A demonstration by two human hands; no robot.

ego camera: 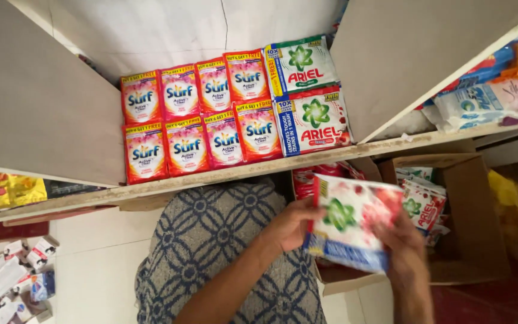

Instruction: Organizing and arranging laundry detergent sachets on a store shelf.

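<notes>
From my feed I see both hands holding one white-and-red detergent packet with a green swirl mark, just above an open cardboard box that stands on the floor below the shelf. My left hand grips the packet's left edge, its fingers curled behind it and the thumb on the front; my right hand is blurred, but its fingers look wrapped round the packet's lower right corner. The packet is tilted and clear of the shelf, not yet set down anywhere. Judging by how things lie, the stocking is well along: the shelf bay already carries two rows of red detergent sachets standing side by side, and to their right two white-and-green detergent packets, one behind the other, close to the bay's right divider. That leaves little free room in this bay, as far as I can tell. More packets of the same kind show inside the box, so I judge that some stock is left to place. Small cartons lie scattered on the floor at lower left.
</notes>
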